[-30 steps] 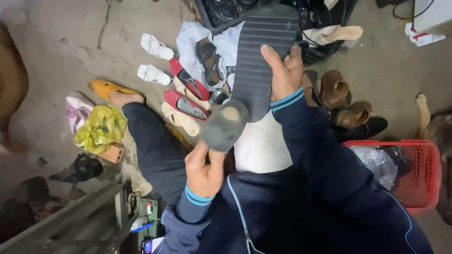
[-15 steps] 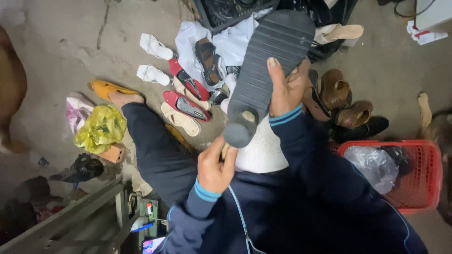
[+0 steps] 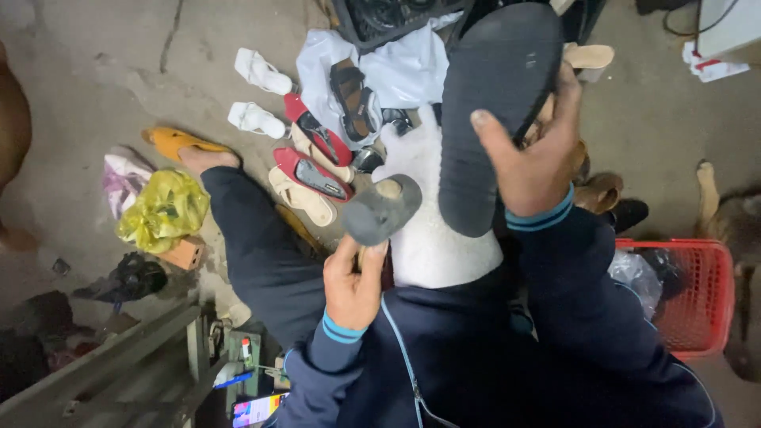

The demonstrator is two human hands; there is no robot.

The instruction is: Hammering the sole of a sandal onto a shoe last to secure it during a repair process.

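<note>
The black sole's [image 3: 495, 111] toe runs off the top edge, and the right hand [image 3: 539, 158] hides its far rim.

Sole [image 3: 495, 111] held up in right hand [image 3: 539, 162], above lap. Heel piece [image 3: 380, 210] in left hand [image 3: 353, 281], just left of sole, in front of cloth [image 3: 432, 230] on knee. Sandals [image 3: 309, 166] on floor beyond left leg [image 3: 254, 238]; bag [image 3: 162, 208] further left. Basket [image 3: 697, 297] at right, beside right arm. Shoes [image 3: 606, 190] behind basket.
</note>
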